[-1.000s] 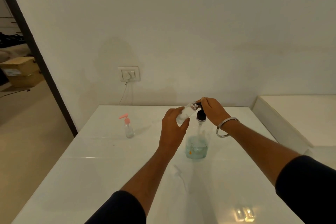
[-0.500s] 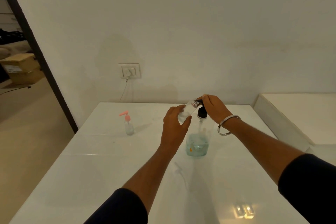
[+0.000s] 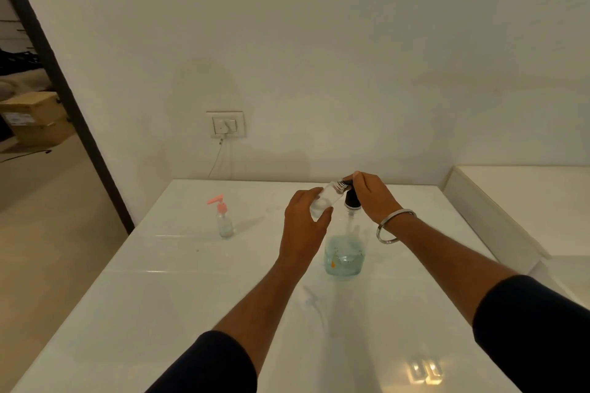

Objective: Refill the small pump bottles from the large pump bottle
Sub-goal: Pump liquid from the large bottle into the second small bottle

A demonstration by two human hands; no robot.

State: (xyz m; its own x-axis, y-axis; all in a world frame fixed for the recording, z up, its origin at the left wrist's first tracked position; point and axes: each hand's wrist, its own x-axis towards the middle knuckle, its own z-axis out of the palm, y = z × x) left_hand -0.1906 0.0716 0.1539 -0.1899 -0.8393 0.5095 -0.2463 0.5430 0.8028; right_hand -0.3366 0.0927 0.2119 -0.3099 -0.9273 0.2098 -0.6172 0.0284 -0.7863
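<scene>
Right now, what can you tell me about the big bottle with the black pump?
The big bottle is clear plastic, by its look, and stands upright on the white table. Pale blue-green liquid fills only its lower part. A thin tube runs up to the black pump. The right hand rests on the pump, while the left hand holds a small bottle tilted at its spout.
</scene>
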